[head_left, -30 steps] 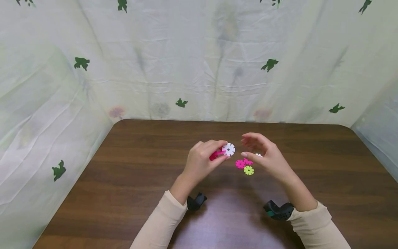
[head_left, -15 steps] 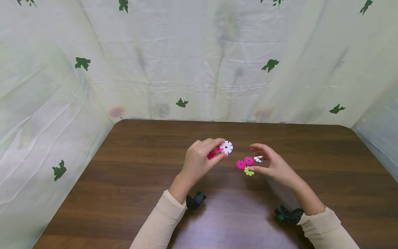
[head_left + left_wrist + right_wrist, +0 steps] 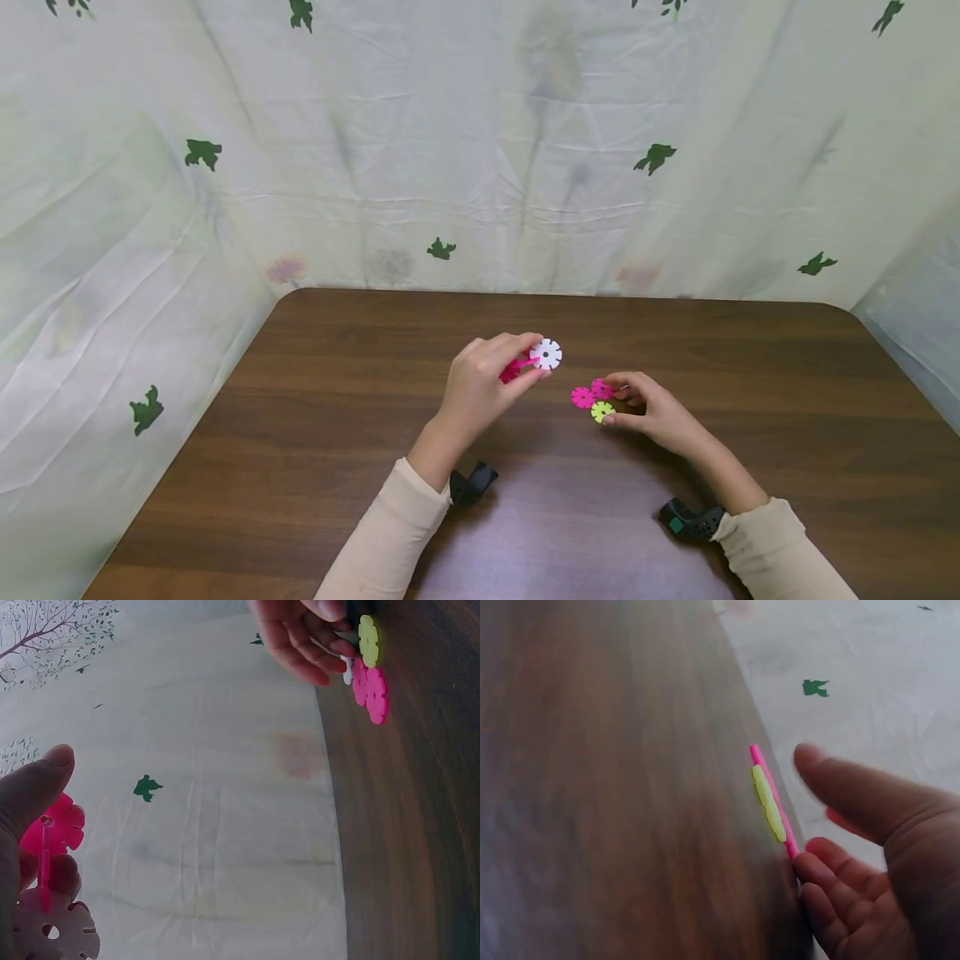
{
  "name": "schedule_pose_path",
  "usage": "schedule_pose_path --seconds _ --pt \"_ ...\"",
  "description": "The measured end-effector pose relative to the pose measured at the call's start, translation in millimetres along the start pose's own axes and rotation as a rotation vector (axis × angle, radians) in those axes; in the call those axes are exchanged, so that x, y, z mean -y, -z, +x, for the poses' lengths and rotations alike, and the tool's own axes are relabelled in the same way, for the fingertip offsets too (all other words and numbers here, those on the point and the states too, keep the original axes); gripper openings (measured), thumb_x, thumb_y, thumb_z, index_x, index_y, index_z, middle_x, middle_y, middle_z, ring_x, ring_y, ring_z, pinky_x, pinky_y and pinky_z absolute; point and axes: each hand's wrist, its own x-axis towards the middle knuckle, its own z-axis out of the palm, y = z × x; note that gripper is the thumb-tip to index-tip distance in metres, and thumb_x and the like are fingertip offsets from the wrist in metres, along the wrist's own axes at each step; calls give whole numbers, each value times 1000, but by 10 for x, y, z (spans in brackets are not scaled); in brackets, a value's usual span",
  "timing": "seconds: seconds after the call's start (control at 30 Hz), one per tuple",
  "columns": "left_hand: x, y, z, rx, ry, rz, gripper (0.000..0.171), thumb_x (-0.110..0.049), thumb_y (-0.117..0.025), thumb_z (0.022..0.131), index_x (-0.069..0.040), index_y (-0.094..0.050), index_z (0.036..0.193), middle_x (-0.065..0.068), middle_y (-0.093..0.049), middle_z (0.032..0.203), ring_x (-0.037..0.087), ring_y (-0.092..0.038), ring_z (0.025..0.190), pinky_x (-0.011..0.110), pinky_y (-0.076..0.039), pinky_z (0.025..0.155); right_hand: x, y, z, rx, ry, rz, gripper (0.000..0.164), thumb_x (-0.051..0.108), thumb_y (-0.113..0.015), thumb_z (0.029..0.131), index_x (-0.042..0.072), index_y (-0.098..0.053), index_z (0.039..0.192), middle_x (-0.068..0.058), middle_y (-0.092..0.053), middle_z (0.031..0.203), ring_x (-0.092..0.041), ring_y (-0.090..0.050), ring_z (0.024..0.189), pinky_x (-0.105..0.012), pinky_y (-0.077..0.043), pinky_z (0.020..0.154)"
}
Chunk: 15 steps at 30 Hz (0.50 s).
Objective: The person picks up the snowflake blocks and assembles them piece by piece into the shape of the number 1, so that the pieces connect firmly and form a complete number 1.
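My left hand (image 3: 483, 379) pinches a joined set of notched plastic discs above the table: a white disc (image 3: 551, 360) at its end, with pink discs (image 3: 69, 829) joined behind it. Part of that set is hidden by the fingers. Lower and to the right, my right hand (image 3: 663, 419) hovers with parted, loosely bent fingers beside loose discs on the table. These are a yellow-green disc (image 3: 601, 412) and two pink discs (image 3: 582, 397). A loose white disc (image 3: 347, 670) shows by the right fingers in the left wrist view; contact with it cannot be told.
The brown wooden table (image 3: 337, 375) spreads around the hands. Behind it and along its sides hangs a pale curtain (image 3: 480, 167) with green bird shapes. A black wrist strap (image 3: 472, 483) sits below the left hand, another below the right.
My right hand has moved down and slightly right, to the loose discs, and now covers the loose white one in the head view. The left hand has shifted slightly left, still holding the joined discs.
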Motion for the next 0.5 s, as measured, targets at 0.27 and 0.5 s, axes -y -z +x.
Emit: schedule_pose_path --seconds 0.27,0.5 --pt "5 -2 -3 7 5 10 37 -22 -79 69 -6 -66 100 0 -66 87 9 -59 76 23 -40 60 -53 -52 -13 -21 70 -97 31 14 -73 75 6 -64 104 -5 -52 97 -19 -51 89 -32 -43 77" --pt "10 -7 -5 11 7 9 37 -22 -78 69 -7 -66 101 0 -66 87 8 -59 76 23 -40 60 -19 -45 -7 14 25 -105 27 14 -74 73 9 -60 96 1 -52 88 -15 -49 80 -28 -42 70"
